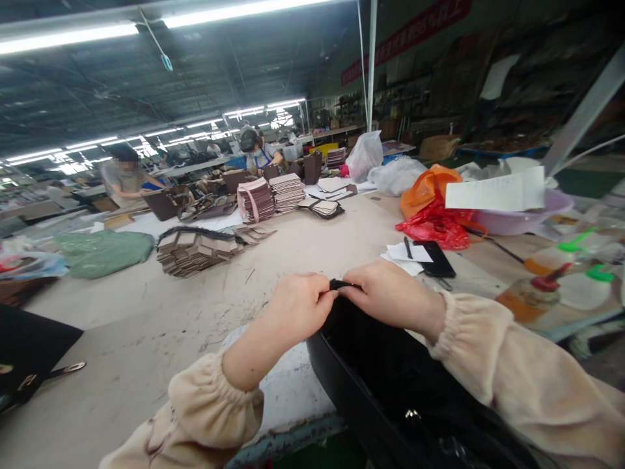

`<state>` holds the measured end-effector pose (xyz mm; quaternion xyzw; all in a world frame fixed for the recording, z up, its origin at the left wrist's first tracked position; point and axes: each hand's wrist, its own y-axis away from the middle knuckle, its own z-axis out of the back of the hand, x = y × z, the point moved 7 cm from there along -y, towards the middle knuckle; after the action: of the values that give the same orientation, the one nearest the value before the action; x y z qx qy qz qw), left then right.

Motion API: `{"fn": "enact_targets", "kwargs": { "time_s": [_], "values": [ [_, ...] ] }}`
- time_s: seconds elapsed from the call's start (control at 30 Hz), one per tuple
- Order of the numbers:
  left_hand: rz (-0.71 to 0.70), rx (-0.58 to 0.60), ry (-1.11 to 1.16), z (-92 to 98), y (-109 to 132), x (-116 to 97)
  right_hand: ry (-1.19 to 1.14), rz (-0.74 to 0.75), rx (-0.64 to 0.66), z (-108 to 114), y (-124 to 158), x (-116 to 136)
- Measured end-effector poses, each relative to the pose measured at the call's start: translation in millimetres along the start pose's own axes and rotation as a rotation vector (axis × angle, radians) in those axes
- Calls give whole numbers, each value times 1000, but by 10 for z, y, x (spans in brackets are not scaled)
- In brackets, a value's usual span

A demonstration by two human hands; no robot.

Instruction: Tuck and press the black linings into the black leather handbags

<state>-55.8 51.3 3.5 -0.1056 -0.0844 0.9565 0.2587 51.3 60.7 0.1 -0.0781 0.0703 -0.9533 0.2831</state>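
A black bag (pixel 390 384) rests against the near edge of the worktable (pixel 303 247), its upper edge raised toward me. My left hand (pixel 297 306) and my right hand (pixel 385 293) meet at the top of it, both closed in a pinch on a small black strap or tab (pixel 342 284) that sticks out between the fingertips. Both forearms wear cream sleeves with gathered cuffs. A metal fitting (pixel 413 413) glints low on the bag.
Stacks of brown cut pieces (pixel 195 251) and pink-banded bundles (pixel 256 200) lie mid-table. A phone (pixel 434 257), papers, red and orange bags (pixel 432 208) and glue bottles (pixel 532 293) sit right. A black piece (pixel 29 352) lies at left. Other people work at far tables.
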Motion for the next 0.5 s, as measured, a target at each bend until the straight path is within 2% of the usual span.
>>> {"fn": "enact_targets", "kwargs": {
  "time_s": [0.3, 0.5],
  "values": [
    [25, 2, 62, -4, -21, 24, 49, -26, -46, 39, 6, 18],
    [133, 47, 375, 6, 120, 82, 84, -71, -48, 23, 9, 9]
  ]
}}
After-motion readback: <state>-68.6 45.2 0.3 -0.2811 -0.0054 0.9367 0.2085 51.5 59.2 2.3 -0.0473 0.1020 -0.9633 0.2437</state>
